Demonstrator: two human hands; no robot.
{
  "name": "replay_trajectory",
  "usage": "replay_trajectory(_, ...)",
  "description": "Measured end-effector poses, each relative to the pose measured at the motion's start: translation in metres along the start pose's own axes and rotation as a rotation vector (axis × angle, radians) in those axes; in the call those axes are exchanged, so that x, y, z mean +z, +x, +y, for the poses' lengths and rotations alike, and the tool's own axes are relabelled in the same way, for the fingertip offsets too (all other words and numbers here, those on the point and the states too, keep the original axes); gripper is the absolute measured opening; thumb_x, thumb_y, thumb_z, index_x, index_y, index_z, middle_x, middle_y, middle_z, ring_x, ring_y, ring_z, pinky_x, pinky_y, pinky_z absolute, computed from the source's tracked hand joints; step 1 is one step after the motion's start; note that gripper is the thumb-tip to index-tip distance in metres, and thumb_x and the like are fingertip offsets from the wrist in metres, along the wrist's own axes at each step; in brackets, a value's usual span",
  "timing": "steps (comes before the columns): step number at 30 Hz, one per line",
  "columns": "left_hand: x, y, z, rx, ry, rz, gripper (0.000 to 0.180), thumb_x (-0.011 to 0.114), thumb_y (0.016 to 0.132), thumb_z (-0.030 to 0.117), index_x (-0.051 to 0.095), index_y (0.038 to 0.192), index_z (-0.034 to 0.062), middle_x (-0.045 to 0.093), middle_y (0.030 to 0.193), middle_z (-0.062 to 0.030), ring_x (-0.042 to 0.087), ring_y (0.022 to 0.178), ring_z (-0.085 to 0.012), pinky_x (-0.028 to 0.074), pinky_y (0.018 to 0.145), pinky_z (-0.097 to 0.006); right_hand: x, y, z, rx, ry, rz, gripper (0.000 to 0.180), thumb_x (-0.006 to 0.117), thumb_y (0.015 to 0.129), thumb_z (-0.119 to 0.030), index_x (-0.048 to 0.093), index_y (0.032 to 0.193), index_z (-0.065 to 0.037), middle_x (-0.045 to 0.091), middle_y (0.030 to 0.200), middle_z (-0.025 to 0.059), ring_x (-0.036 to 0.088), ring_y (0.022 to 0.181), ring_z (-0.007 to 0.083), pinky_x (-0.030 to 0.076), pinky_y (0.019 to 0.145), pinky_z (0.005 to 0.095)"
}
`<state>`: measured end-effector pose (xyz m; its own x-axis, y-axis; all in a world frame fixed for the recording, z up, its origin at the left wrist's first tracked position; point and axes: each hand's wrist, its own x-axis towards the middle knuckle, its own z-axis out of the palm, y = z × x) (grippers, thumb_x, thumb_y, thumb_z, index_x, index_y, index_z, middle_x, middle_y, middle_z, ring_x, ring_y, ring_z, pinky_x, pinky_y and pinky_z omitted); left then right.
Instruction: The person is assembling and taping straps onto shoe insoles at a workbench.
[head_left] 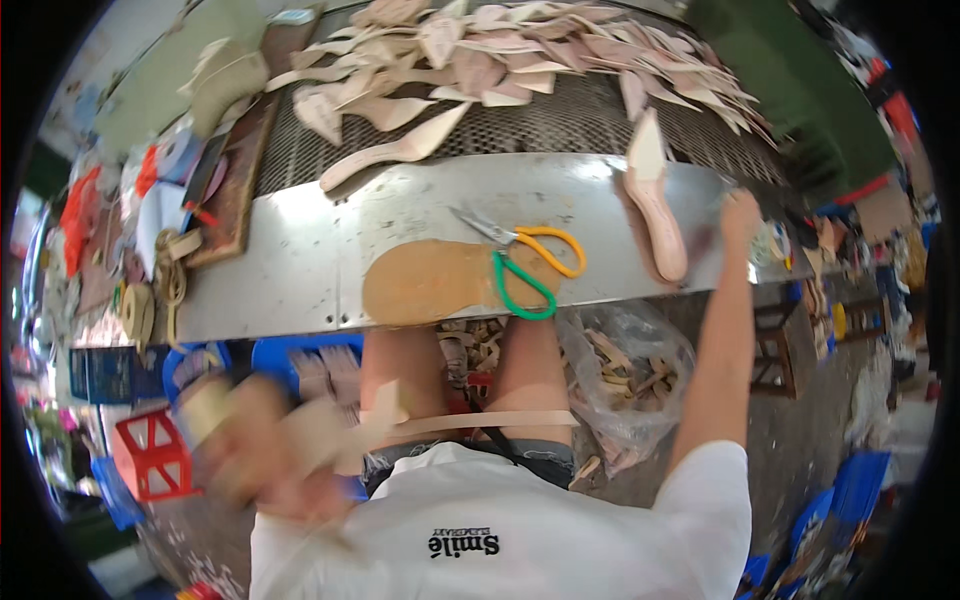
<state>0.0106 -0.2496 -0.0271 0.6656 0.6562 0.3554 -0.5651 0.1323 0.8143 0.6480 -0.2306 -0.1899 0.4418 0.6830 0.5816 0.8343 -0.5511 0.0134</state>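
My left hand [290,470], smeared by motion, is raised at the lower left beside my torso. It is closed on a long beige strip [480,424] that stretches over my lap; a blurred yellowish round thing [215,410] shows at the same hand. My right arm reaches to the far right of the metal table, where my right hand [740,213] is closed; what its fingers hold, if anything, is unclear. Left of it lies a pale shoe sole piece [660,220] with a pointed tip. Scissors [515,240] with one orange and one green handle rest on a brown sole-shaped board [425,283].
A heap of pale sole pieces [480,60] covers the mesh [540,130] behind the metal table top [260,285]. One sole piece [395,155] lies apart. Below the edge are a clear bag of scraps [635,385], a red stool [153,455] and blue bins. Tape rolls [137,310] hang left.
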Motion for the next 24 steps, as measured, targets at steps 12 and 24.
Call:
replay_trajectory(12,-0.058,-0.001,-0.065,-0.391,0.033,0.594,0.013,0.063,0.088,0.014,0.059,0.098,0.0061,0.063,0.076,-0.0068,0.062,0.061,-0.0126,0.049,0.052,-0.023,-0.191,-0.165,-0.280,-0.537,0.833,-0.304,0.041,0.067,0.078,-0.014,0.058,0.115,-0.002,0.052,0.124,0.0152,0.049,0.115,0.0332,0.038,0.100,0.0411)
replay_trajectory(24,-0.060,-0.028,-0.106,-0.471,-0.763,0.115,0.014,0.051,0.095,0.022,0.050,0.097,0.0089,0.050,0.072,-0.0020,0.042,0.047,-0.0054,0.030,0.038,-0.015,-0.198,-0.180,-0.340,-0.159,1.834,-1.066,0.035,0.055,0.093,-0.021,0.057,0.120,0.002,0.051,0.134,0.0110,0.047,0.123,0.0221,0.033,0.104,0.0353)
